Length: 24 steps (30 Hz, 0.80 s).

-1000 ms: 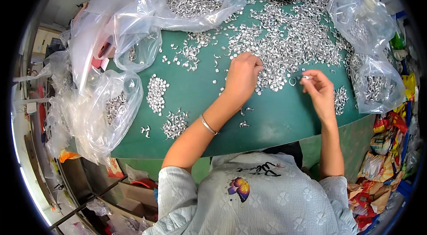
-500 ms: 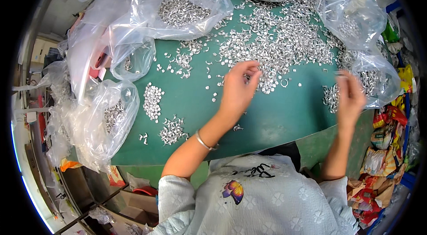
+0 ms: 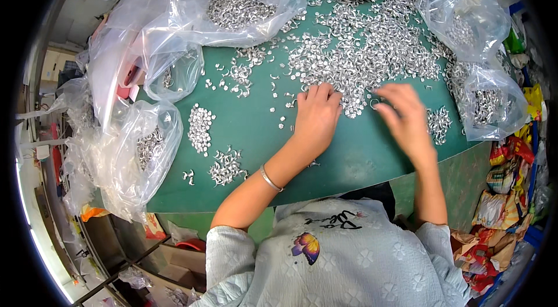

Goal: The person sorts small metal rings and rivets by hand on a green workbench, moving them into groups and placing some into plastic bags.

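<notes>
A wide heap of small silver metal pieces [image 3: 360,51], many of them curved, spreads over the green table. My left hand [image 3: 318,114] is at the heap's near edge, its fingers bent down and close together among the pieces. Whatever lies under those fingertips is hidden. To the right, my right hand [image 3: 408,118] reaches in, slightly blurred, with thumb and fingers apart. A small silver ring [image 3: 374,102] lies between its thumb and fingertips. Right of that hand is a small pile of curved pieces [image 3: 439,124].
At the left are a group of small round pieces [image 3: 200,129] and a pile of curved ones [image 3: 226,167]. Clear plastic bags of pieces stand at the far left [image 3: 238,10], near left [image 3: 145,156] and right [image 3: 491,103]. The green table's [image 3: 360,159] near edge borders my body.
My right hand has moved left from the pile at the right to the ring by the heap. The left hand has shifted slightly, its fingers now pointing down into the heap's edge.
</notes>
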Motion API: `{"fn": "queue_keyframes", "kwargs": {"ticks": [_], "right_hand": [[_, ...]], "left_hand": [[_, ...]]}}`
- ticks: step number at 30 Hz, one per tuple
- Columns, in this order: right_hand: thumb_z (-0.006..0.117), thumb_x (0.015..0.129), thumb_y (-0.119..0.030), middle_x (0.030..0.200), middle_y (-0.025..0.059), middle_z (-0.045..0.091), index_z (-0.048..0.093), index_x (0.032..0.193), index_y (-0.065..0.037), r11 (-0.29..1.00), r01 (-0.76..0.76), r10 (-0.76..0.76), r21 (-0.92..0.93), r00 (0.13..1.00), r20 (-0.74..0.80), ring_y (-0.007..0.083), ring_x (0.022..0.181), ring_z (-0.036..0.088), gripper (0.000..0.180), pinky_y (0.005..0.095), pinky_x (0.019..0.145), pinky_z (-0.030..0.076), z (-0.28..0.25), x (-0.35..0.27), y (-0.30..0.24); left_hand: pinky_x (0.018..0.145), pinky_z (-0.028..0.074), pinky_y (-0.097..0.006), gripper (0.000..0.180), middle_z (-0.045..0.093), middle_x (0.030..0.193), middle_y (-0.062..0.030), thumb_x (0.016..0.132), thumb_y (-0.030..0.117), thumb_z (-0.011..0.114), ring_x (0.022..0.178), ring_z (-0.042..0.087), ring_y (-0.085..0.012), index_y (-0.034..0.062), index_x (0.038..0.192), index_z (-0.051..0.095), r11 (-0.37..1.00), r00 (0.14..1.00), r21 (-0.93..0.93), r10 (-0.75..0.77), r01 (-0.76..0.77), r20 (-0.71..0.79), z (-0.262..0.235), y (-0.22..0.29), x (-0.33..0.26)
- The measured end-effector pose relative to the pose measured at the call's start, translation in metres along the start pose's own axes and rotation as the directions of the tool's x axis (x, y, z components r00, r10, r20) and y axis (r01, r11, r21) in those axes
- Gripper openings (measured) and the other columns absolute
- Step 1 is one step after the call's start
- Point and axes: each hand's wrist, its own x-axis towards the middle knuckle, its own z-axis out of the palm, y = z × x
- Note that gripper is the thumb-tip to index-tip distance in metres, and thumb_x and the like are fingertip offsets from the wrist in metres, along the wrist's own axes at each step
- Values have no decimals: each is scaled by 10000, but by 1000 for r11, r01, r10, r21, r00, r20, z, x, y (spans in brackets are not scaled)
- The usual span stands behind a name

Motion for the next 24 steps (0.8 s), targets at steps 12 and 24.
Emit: {"fn": "queue_keyframes", "kwargs": {"ticks": [12, 24], "right_hand": [[726, 748, -33, 1081, 70, 637, 677, 943, -50, 982, 186, -184, -21, 980, 77, 296, 1077, 576, 202, 406, 904, 421, 21, -26, 6], [745, 741, -74, 919, 63, 575, 651, 910, -51, 998, 60, -61, 37, 997, 46, 264, 841, 540, 195, 374, 705, 407, 38, -39, -22]], "left_hand": [[790, 402, -371, 149, 593, 994, -73, 795, 15, 699, 936, 559, -263, 41, 927, 637, 980, 991, -163, -123, 113, -50, -37, 2, -40], [843, 427, -382, 325, 581, 1102, -124, 800, -18, 671, 1000, 554, -299, 24, 1117, 609, 960, 978, -204, -202, 190, -43, -42, 18, -85]]}}
